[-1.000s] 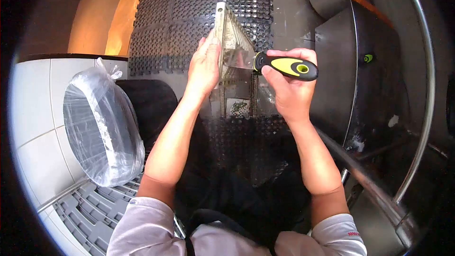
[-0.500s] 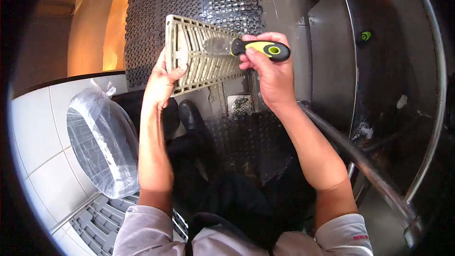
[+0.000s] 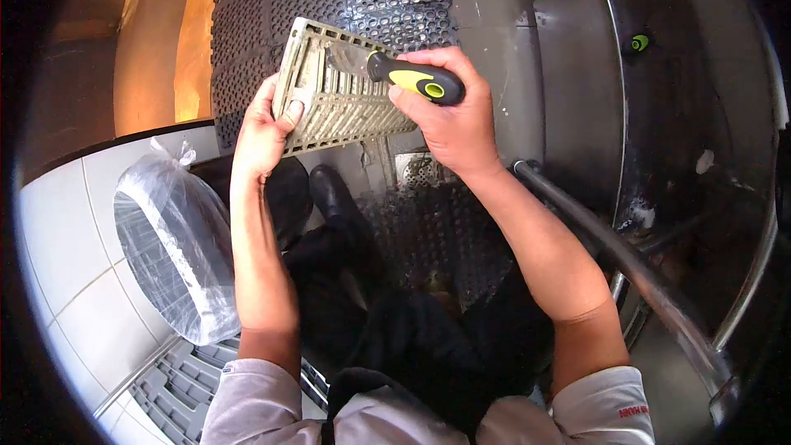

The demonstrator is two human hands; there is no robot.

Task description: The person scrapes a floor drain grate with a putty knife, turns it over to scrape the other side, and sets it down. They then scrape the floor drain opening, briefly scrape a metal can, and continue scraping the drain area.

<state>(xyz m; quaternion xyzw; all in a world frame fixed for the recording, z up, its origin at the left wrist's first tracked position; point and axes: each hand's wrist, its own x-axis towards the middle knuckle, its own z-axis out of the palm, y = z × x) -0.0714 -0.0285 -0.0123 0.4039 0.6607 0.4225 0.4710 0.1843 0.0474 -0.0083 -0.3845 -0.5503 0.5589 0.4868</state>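
Note:
A pale, dirty slotted drain grate (image 3: 350, 107) is held up in front of me, tilted, with angled slats. My left hand (image 3: 268, 124) grips its left end, thumb on the near face. My right hand (image 3: 453, 107) is wrapped round the black and lime-green handle of a scraper (image 3: 420, 80). The scraper's flat blade lies against the slats in the grate's upper left part. Grime covers much of the slatted face. The grate's far right end is partly hidden behind my right hand.
Black perforated rubber mats (image 3: 280, 33) cover the floor ahead. A small floor drain (image 3: 418, 169) sits below the grate. A clear plastic-wrapped bundle (image 3: 177, 247) stands at left beside white tiles. A metal rail (image 3: 626, 264) runs along the right.
The scraper has moved left and slightly up along the grate, its handle now slanting more downward to the right. The grate has shifted a little left and tilted.

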